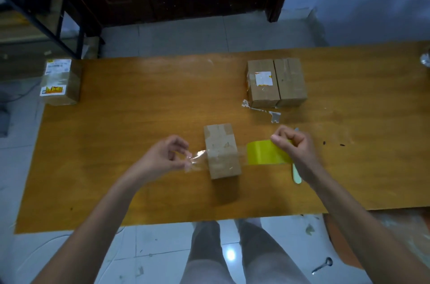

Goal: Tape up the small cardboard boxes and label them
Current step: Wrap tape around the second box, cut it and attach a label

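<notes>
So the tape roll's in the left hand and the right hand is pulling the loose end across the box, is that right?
Not quite: the hands are swapped. In the head view the right hand holds the tape roll, and the left hand pulls the loose end across the box.

Four small brown cardboard boxes — one in front (222, 151), two touching side by side (263, 83) (290, 82), one labelled at the far left (61, 81) — one yellow roll of clear tape (267, 152), one pale-handled knife (296, 175), one metal spoon (323, 265), two bare hands (166, 155) (292, 144).
</notes>
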`<action>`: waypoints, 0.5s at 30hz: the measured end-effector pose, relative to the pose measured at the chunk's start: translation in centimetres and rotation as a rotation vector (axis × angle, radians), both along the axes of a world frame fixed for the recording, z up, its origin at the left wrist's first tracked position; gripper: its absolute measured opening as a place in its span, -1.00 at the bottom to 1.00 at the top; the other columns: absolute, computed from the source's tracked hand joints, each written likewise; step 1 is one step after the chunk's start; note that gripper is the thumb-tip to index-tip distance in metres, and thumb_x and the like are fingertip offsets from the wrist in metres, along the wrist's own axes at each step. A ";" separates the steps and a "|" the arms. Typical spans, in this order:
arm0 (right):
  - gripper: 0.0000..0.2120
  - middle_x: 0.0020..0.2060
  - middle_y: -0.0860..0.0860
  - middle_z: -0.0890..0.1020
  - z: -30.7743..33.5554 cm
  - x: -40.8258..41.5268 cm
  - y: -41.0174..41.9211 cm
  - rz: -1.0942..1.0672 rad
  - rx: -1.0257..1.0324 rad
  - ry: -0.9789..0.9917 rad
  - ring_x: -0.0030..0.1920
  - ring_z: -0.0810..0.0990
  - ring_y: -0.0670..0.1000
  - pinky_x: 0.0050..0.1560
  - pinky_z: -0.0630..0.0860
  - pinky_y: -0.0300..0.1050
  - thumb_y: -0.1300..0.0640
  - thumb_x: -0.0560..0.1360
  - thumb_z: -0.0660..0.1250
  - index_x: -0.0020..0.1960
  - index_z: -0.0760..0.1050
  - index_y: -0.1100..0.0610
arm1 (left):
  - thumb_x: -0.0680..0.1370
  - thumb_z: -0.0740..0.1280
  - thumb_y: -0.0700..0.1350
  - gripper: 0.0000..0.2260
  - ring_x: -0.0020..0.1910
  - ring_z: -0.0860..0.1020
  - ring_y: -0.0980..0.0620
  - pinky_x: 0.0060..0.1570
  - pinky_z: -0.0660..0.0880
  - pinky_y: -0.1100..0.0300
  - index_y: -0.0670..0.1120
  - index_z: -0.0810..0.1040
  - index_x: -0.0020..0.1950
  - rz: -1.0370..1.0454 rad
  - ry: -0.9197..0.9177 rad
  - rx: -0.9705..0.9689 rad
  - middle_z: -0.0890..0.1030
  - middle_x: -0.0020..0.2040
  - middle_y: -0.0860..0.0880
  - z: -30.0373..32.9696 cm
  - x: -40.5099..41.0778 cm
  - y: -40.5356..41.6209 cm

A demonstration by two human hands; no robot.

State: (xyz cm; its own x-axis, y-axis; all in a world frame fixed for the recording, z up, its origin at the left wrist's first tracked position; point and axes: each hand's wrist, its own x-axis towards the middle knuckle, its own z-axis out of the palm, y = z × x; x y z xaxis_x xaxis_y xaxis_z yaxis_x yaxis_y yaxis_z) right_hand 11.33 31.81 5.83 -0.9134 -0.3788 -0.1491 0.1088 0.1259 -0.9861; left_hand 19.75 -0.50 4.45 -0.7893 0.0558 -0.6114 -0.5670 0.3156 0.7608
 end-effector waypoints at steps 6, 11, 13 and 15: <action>-0.59 -0.41 0.13 0.41 0.1 -3.4 -0.7 0.056 0.247 0.209 -0.36 0.36 -0.04 -0.28 0.33 -0.28 0.06 0.42 0.48 -0.41 0.30 0.14 | 0.42 0.50 -0.28 -0.68 -0.22 0.65 0.10 -0.07 0.51 0.18 -0.06 0.47 0.06 0.157 -0.051 0.014 0.68 -0.26 0.04 -1.0 -3.5 1.2; -0.57 -0.42 0.13 0.38 -3.4 -4.6 -1.1 0.045 0.304 0.177 -0.35 0.32 0.00 -0.26 0.26 -0.12 0.13 0.42 0.49 -0.42 0.31 0.28 | 0.41 0.52 -0.27 -0.63 -0.25 0.61 0.15 -0.26 0.43 0.24 -0.10 0.46 0.12 0.287 -0.169 -0.037 0.65 -0.20 0.00 -2.8 -4.2 2.8; -0.57 -0.44 0.08 0.37 -4.2 -4.9 -1.1 0.048 0.305 0.188 -0.36 0.32 -0.02 -0.27 0.27 -0.14 0.11 0.41 0.50 -0.44 0.29 0.16 | 0.41 0.52 -0.28 -0.60 -0.23 0.60 0.12 -0.30 0.41 0.25 -0.12 0.43 0.16 0.332 -0.218 -0.022 0.66 -0.14 -0.03 -3.3 -3.9 3.1; -0.57 -0.44 0.05 0.38 -4.6 -5.1 -1.1 0.057 0.306 0.205 -0.36 0.34 -0.03 -0.28 0.28 -0.14 0.09 0.41 0.50 -0.44 0.27 0.06 | 0.40 0.51 -0.31 -0.54 -0.20 0.59 0.07 -0.31 0.38 0.23 -0.15 0.41 0.21 0.382 -0.236 0.004 0.65 -0.07 -0.07 -3.9 -3.7 3.2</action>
